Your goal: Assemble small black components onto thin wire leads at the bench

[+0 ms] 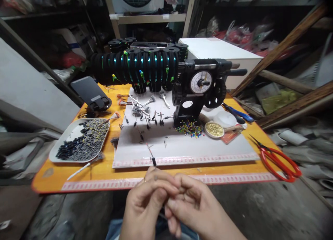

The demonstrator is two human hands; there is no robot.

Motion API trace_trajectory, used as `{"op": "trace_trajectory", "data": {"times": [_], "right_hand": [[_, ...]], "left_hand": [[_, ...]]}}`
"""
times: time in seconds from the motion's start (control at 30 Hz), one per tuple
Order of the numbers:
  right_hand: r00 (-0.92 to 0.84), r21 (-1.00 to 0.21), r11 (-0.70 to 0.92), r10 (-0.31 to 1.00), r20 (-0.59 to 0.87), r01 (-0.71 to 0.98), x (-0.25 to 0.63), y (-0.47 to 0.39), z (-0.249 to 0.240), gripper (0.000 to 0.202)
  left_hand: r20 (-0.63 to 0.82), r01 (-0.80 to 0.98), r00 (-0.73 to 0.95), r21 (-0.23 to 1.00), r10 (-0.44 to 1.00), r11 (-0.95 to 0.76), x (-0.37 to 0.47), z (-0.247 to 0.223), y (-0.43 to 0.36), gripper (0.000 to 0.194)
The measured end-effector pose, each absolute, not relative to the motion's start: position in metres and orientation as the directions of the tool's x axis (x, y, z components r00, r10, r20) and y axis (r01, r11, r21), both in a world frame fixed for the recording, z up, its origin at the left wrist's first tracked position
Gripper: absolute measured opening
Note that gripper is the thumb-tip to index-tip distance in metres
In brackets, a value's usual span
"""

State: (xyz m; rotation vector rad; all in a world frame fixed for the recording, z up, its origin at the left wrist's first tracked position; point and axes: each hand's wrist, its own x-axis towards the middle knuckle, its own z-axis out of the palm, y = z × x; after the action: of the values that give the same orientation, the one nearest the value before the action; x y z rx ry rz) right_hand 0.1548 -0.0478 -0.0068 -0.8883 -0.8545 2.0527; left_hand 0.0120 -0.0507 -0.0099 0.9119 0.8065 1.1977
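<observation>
My left hand (148,201) and my right hand (194,203) meet in front of the table's near edge, fingertips pinched together. What they pinch is too small or too hidden to make out. A tiny grey piece (155,177) shows against the fingers of the left hand. Just beyond them, a small black cylinder (154,162) on a thin stem lies at the front edge of the white board (187,153). More such small black pieces (147,126) are scattered farther back on the board, below a row of black spools (153,68) wound with line.
A black geared winder with a dial (201,82) stands on the board, beside colored beads (191,128) and a dish of golden bits (214,129). At left sits a white tray (53,153) of small parts. Red-handled scissors (279,163) and blue-handled pliers (241,114) lie at right.
</observation>
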Motion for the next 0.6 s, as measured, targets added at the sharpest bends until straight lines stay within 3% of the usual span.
{"op": "trace_trajectory", "data": {"times": [0.07,0.13,0.2,0.3,0.43,0.5,0.6], "right_hand": [[-0.538,-0.763,-0.567,0.766,-0.351,-0.310,0.155,-0.051,-0.009,0.045],[-0.547,-0.800,-0.544,0.763,-0.346,-0.253,0.156,-0.055,-0.010,0.043],[-0.495,-0.910,-0.385,0.828,-0.265,-0.157,0.158,-0.058,-0.009,0.032],[-0.434,-0.995,0.028,0.901,-0.014,0.091,0.161,-0.057,-0.007,0.017],[-0.512,-0.864,0.451,0.809,0.289,0.224,0.163,-0.056,-0.014,0.020],[-0.569,-0.790,0.539,0.762,0.309,0.293,0.171,-0.060,-0.017,0.025],[-0.536,-0.702,0.516,0.814,0.223,0.490,0.211,-0.067,-0.015,0.022]], "left_hand": [[-0.005,-0.423,0.087,0.905,0.996,0.042,0.014,-0.011,-0.049,0.020],[-0.081,-0.487,0.045,0.869,0.996,0.093,0.018,-0.009,-0.045,0.021],[-0.166,-0.564,0.074,0.806,0.983,0.179,0.022,-0.006,-0.041,0.021],[-0.200,-0.631,0.110,0.743,0.974,0.224,0.026,-0.003,-0.036,0.021],[-0.204,-0.636,0.117,0.736,0.972,0.232,0.028,-0.004,-0.030,0.020],[-0.199,-0.634,0.122,0.738,0.972,0.231,0.027,-0.005,-0.029,0.021],[-0.191,-0.624,0.142,0.745,0.971,0.237,0.025,-0.008,-0.029,0.022]]}}
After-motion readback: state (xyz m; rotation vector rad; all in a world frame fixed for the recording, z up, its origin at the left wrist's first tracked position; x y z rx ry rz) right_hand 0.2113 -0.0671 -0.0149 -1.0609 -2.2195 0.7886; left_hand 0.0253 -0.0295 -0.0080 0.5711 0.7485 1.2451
